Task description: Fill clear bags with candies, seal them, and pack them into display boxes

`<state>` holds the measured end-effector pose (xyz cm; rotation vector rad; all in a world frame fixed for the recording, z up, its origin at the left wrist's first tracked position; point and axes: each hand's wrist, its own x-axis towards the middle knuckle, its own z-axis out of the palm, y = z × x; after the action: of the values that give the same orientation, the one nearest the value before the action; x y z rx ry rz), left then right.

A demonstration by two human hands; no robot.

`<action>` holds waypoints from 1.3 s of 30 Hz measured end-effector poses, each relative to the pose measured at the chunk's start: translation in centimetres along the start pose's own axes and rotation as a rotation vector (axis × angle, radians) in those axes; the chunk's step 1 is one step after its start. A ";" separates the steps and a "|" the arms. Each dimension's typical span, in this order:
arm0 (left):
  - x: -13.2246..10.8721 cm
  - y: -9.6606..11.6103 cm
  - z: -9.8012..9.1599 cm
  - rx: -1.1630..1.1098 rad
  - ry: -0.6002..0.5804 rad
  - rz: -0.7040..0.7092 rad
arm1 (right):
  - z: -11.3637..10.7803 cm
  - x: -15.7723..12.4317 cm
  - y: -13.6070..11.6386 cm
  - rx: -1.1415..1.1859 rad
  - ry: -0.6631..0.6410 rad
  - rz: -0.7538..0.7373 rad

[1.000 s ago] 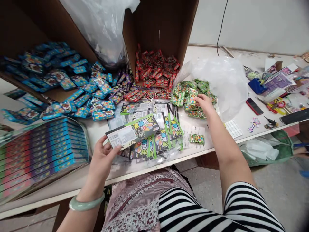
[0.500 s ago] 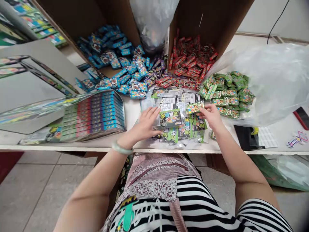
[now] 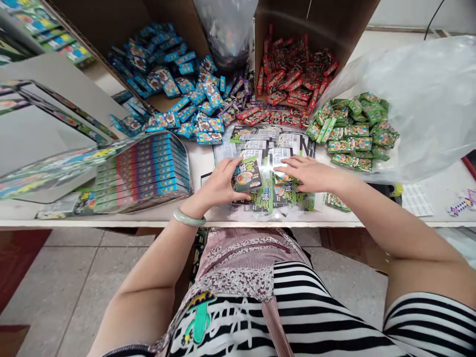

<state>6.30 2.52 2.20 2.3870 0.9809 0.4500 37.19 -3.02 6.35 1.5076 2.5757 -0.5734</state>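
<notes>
My left hand (image 3: 222,184) is closed around the edge of a black-and-green printed bag (image 3: 247,173), thumb below and fingers above. My right hand (image 3: 308,173) reaches in from the right, with its fingers over a small green candy packet (image 3: 281,177) that is mostly covered by them. Beneath both hands lies a spread of similar clear-edged bags (image 3: 265,197), some showing white barcode labels. A loose green packet (image 3: 336,202) rests under my right forearm.
Blue packets (image 3: 186,99) spill from a carton at the left, red packets (image 3: 288,82) from another carton. Green packets (image 3: 353,131) sit at the mouth of a clear plastic bag (image 3: 427,99). A wrapped display box (image 3: 145,171) stands left, near the table's front edge (image 3: 111,223).
My right hand has moved left with the green packet, down over the bags. My left hand has tilted the black-and-green bag. The view has shifted slightly.
</notes>
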 end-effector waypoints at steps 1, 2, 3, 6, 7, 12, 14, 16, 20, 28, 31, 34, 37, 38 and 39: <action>-0.3 0.1 -0.1 0.006 0.013 -0.004 | -0.3 0.8 -0.3 -0.032 -0.068 0.013; -0.6 0.2 -0.2 0.013 0.025 -0.006 | -0.5 1.4 -0.7 -0.055 -0.111 0.032; -0.9 0.2 -0.2 0.021 0.035 -0.007 | -0.6 1.8 -1.0 -0.064 -0.123 0.055; -1.6 0.2 -0.1 0.039 0.047 0.003 | -0.2 2.0 -1.4 0.047 0.041 0.190; -1.6 0.2 0.0 0.044 0.043 0.010 | 0.1 1.9 -1.3 0.118 0.120 0.260; -1.4 0.1 0.3 0.043 0.011 0.034 | 1.2 0.9 0.0 0.300 0.174 0.517; -1.5 0.0 0.2 0.040 0.009 0.029 | 1.3 0.4 0.9 0.283 0.157 0.464; -1.7 -0.2 0.1 0.036 0.008 0.015 | 1.1 0.0 1.7 0.233 0.142 0.303; -2.0 -0.1 0.3 0.023 -0.005 -0.005 | 1.2 0.3 2.3 0.140 0.031 0.084; -2.0 0.4 0.6 0.065 0.022 0.049 | 0.3 -1.3 -2.2 0.146 0.511 0.044; -1.9 0.7 0.9 0.083 0.035 0.089 | 0.1 -1.8 -4.1 0.047 0.536 -0.008; -1.8 1.1 1.1 0.109 0.035 0.127 | 0.6 -1.5 -4.8 -0.030 0.425 -0.090; -1.9 1.2 1.0 0.139 0.032 0.139 | 1.0 -1.3 -4.9 -0.048 0.292 -0.196; -2.0 1.2 1.0 0.147 0.034 0.136 | 1.2 -1.4 -4.9 -0.039 0.264 -0.220; -2.1 1.1 0.9 0.154 0.035 0.132 | 1.2 -1.4 -4.9 -0.023 0.249 -0.232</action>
<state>5.90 0.00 1.88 2.6018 0.9057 0.4819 33.61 -6.76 6.92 1.3592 2.9614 -0.3963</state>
